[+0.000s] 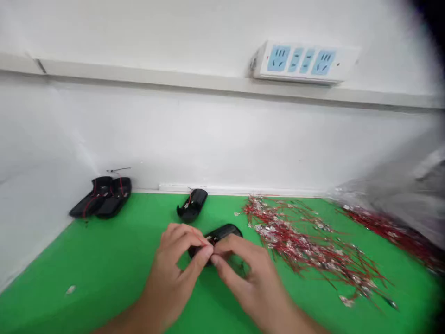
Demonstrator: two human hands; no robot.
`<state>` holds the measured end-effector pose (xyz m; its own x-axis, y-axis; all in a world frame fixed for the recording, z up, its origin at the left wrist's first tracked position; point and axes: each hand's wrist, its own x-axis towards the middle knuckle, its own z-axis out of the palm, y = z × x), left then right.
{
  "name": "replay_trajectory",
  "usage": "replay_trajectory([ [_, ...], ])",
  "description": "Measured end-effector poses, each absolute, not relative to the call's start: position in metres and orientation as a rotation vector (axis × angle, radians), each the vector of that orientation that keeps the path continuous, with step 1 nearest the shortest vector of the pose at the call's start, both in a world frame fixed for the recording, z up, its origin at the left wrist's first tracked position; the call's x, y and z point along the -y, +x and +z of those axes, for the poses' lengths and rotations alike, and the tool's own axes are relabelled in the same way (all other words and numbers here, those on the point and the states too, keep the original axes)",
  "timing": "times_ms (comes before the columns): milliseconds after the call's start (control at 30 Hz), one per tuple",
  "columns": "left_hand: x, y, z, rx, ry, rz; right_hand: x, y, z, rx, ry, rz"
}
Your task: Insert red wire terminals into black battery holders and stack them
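Casing (pixel 226 230) ptly behind hands (pixel 169 266)

Left hand (pixel 177 262) and right hand (pixel 255 276) basically meet at the fingertips over a black shell (pixel 227 229), messy red wires (pixel 295 243) piled nearby.

There are two hands (pixel 170 264), four black casings (pixel 198 199), two heaps of red wires (pixel 287 239) and one socket block (pixel 302 61).
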<state>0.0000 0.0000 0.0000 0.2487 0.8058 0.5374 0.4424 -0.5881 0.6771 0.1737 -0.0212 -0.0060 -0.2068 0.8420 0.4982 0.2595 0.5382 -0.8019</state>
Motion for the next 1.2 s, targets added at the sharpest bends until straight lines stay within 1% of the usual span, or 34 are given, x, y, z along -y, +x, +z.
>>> replay_trajectory([
  [67, 0.0, -0.002, -0.001, -1.114, 2.165, 1.303, 0.019, 0.175, -0.004, 1.737, -0.972, 0.665],
  [133, 0.0, -0.004, -0.001, -1.082, 2.182, 1.312, 0.018, 0.175, -0.003, 1.717, -1.017, 0.697],
  [267, -0.002, -0.006, -0.001, -1.011, 2.195, 1.282, 0.017, 0.175, 0.0, 1.613, -1.086, 0.957],
  [433, 0.001, -0.005, 0.002, -1.038, 2.171, 1.192, 0.013, 0.183, 0.007, 1.325, -0.981, 1.328],
  [600, 0.004, -0.003, 0.004, -0.99, 2.192, 1.197, 0.012, 0.188, 0.006, 1.311, -0.89, 1.455],
  [667, 0.003, -0.003, 0.005, -0.989, 2.199, 1.188, 0.014, 0.188, 0.007, 1.374, -0.919, 1.423],
  [700, 0.003, -0.003, 0.005, -0.99, 2.205, 1.177, 0.015, 0.187, 0.007, 1.437, -0.943, 1.354],
  [800, 0.003, -0.004, 0.005, -0.997, 2.221, 1.136, 0.017, 0.186, 0.012, 1.698, -0.99, 1.035],
  [867, 0.004, -0.004, 0.005, -1.004, 2.234, 1.117, 0.018, 0.187, 0.015, 1.839, -1.004, 0.896],
  [933, 0.005, -0.004, 0.005, -1.033, 2.266, 1.08, 0.017, 0.191, 0.018, 1.907, -1.035, 0.863],
  [1033, 0.006, -0.005, -0.001, -1.135, 2.398, 0.971, 0.008, 0.206, 0.02, 1.86, -1.11, 0.874],
  [1200, 0.001, -0.006, -0.021, -1.25, 2.533, 0.774, -0.015, 0.23, 0.013, 1.801, -1.301, 0.857],
])
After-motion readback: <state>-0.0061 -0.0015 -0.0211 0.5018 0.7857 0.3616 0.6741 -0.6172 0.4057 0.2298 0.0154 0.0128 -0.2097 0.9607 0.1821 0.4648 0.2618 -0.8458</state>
